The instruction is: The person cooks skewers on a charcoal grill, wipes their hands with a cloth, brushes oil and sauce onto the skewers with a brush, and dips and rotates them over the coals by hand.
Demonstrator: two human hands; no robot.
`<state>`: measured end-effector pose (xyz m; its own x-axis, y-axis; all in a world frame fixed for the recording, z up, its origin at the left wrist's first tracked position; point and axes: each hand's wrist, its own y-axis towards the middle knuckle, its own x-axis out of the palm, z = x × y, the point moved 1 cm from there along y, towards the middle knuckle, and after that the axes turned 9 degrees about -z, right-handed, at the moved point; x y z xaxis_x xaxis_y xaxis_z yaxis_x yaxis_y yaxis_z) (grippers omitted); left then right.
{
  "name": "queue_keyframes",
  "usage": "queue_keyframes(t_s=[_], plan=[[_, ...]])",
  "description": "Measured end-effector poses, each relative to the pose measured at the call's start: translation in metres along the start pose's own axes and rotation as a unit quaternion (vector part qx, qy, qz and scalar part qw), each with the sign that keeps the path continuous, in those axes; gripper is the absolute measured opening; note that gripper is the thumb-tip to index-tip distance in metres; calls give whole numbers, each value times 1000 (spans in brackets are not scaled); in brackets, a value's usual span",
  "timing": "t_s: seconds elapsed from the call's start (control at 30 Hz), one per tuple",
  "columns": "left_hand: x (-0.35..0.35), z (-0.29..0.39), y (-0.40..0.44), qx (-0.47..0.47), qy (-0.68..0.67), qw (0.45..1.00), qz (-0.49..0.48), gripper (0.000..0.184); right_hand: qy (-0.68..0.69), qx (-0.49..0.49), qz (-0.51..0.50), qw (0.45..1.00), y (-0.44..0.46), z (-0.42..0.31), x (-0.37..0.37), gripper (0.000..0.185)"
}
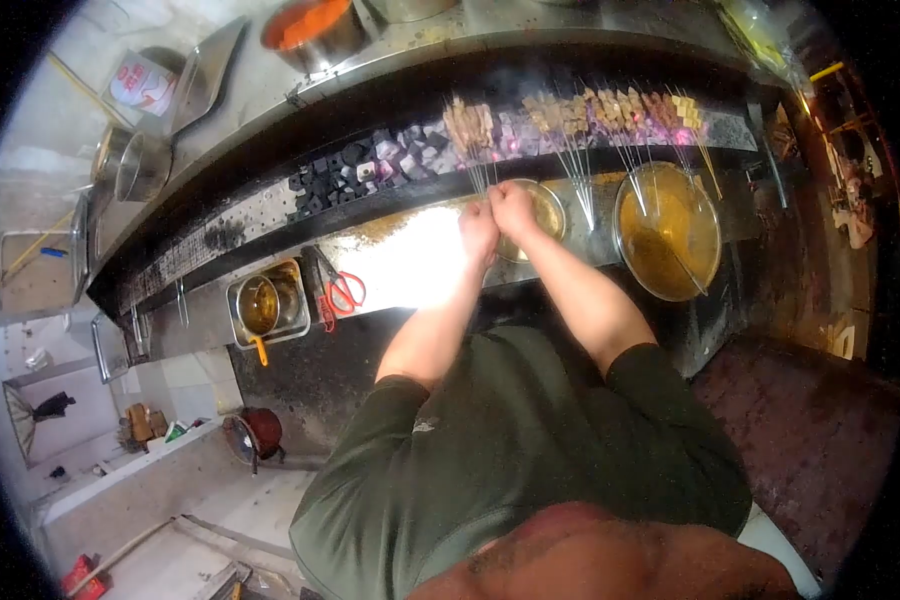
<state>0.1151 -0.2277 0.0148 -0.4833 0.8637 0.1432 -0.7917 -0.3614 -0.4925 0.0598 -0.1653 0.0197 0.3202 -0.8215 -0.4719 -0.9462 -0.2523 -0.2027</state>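
Both my hands are together at the front edge of a long charcoal grill. My left hand (478, 232) is closed round the lower ends of a bunch of skewers (468, 128), whose meat lies over the coals. Touching it on the right, my right hand (513, 208) is closed on the same skewer ends. Behind my right hand is a round plate (548, 213), partly hidden. More meat skewers (560, 120) lie over glowing coals to the right, their sticks pointing toward me. Skewers with yellow pieces (687, 112) are at the far right of the row.
A large round tray of yellowish-brown seasoning (660, 225) stands right. Red-handled scissors (342, 292) and a tray with a sauce pot (259, 306) lie left. Dark and greyish coals (350, 172) fill the grill's left part. A pot of orange-red contents (310, 35) stands behind.
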Motion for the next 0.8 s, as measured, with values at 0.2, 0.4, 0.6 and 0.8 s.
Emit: queue_keyframes(t_s=[0.2,0.4,0.6,0.8], plan=[[-11,-28,25,70,76,994,33,20,-4,-41,51,998,0,-7,-16,26],[-6,-16,12,57,16,998,20,20,-19,-70,29,997,0,5,-12,24],[-4,-13,10,38,-27,999,6,18,171,6,-38,985,2,6,10,21],[-7,0,3,30,-23,999,0,19,155,29,-54,986,3,0,7,23]])
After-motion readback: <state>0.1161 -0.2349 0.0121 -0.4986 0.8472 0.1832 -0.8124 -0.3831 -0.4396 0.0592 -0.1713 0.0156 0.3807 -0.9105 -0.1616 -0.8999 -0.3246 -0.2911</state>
